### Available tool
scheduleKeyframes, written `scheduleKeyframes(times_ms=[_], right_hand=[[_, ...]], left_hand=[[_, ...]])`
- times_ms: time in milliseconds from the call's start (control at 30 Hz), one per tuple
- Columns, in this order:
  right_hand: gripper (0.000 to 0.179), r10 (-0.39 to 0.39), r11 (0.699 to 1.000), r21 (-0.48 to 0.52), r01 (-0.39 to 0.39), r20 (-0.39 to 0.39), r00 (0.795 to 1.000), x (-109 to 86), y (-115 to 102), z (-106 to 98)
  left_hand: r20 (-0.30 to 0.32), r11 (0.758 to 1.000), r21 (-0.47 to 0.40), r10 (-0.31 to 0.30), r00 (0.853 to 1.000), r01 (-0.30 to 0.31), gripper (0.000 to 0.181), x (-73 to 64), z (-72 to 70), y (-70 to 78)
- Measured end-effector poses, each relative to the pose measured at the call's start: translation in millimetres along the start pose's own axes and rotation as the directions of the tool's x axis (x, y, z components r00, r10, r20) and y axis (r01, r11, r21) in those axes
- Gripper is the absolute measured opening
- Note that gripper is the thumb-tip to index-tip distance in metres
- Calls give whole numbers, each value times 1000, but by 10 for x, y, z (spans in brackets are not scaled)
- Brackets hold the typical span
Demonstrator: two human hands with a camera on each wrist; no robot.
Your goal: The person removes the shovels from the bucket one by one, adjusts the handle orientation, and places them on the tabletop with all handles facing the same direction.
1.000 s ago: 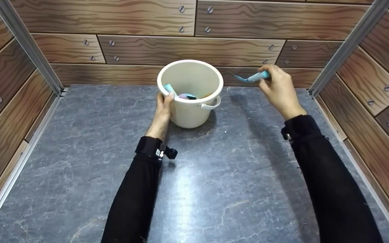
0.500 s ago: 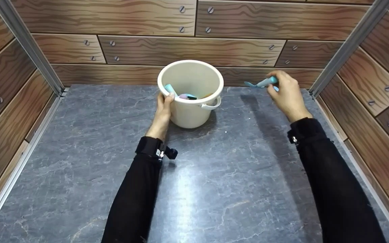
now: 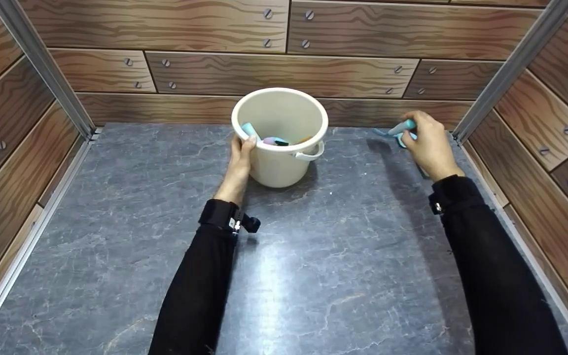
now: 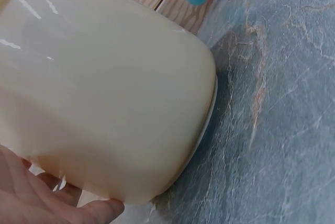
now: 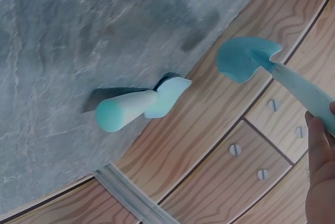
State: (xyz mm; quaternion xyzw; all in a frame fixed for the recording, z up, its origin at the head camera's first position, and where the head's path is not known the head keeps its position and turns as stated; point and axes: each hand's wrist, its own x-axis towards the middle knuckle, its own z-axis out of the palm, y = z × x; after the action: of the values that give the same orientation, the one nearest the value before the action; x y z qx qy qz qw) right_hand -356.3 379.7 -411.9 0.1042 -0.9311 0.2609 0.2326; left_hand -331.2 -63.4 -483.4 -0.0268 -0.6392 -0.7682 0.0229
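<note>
A cream bucket (image 3: pixel 284 167) stands near the back of the grey table. My left hand (image 3: pixel 238 160) holds it at the left side, thumb by the rim and fingers around the wall; in the left wrist view the hand (image 4: pixel 52 198) lies along the bucket's side. Toward the back right, my right hand (image 3: pixel 432 145) pinches the handle of a small teal garden trowel (image 3: pixel 402 126), its blade pointing left. The right wrist view shows that trowel's scooped blade (image 5: pixel 246 59) over the boards. A second teal trowel (image 5: pixel 133 109) rests on the table below it, partly hidden by the right hand in the head view.
Inside the bucket are a light blue handle (image 3: pixel 249 130), a purple piece (image 3: pixel 268 141) and other partly hidden items. The bucket's carrying handle (image 3: pixel 309 154) hangs at its right front. Wood-patterned walls (image 3: pixel 279 74) with metal corner posts (image 3: pixel 506 74) enclose the table (image 3: pixel 131 236).
My right hand has moved right and lower with the trowel, away from the bucket. The second trowel on the table has come into sight beside it. My left hand and the bucket stay put.
</note>
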Motion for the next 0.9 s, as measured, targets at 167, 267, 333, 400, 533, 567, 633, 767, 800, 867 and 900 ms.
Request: scheduleKeyframes(times_ms=[167,267,333,400,533,567,633,767,800,867,900], right_hand=[[37,4,1000,-25,-4,11,1000,-24,83,-4],[37,5,999,-40,-5,9,1000,-35,123,3],[36,5,999,-45,-5,5,1000,-38,150,13],[35,2,999,-47,-2,0,1000,-41,174,22],[35,2,999,-43,-2,1,1000,-59,209,37],[35,3,999,-41,-3,3,1000,-61,212,41],[34,10,999,-37,-10,11,1000,-68,211,42],[34,18,999,-32,-17,28,999,-75,207,45],[33,20,999,-32,-19,35,999,-77,205,45],[33,20,999,-32,-19,45,999,-80,203,50],[33,23,999,-31,-21,53,998,-82,202,52]], left_hand=[[1,1000,-3,2,1000,-2,106,3,1,1],[9,1000,-8,1,1000,-1,108,5,-1,-2],[14,1000,-7,5,1000,-5,108,7,-5,-5],[19,1000,-4,7,1000,-7,105,7,-10,-7],[28,1000,-3,7,1000,-6,97,3,-12,-8],[28,1000,-4,6,1000,-6,95,-2,-12,-4],[25,1000,-4,5,1000,-4,92,-5,-11,-1],[18,1000,-5,12,1000,-12,92,2,-8,-6],[17,1000,-6,13,1000,-13,93,4,-8,-8],[17,1000,-5,15,1000,-15,94,3,-9,-8],[17,1000,0,12,1000,-12,95,3,-11,-11]])
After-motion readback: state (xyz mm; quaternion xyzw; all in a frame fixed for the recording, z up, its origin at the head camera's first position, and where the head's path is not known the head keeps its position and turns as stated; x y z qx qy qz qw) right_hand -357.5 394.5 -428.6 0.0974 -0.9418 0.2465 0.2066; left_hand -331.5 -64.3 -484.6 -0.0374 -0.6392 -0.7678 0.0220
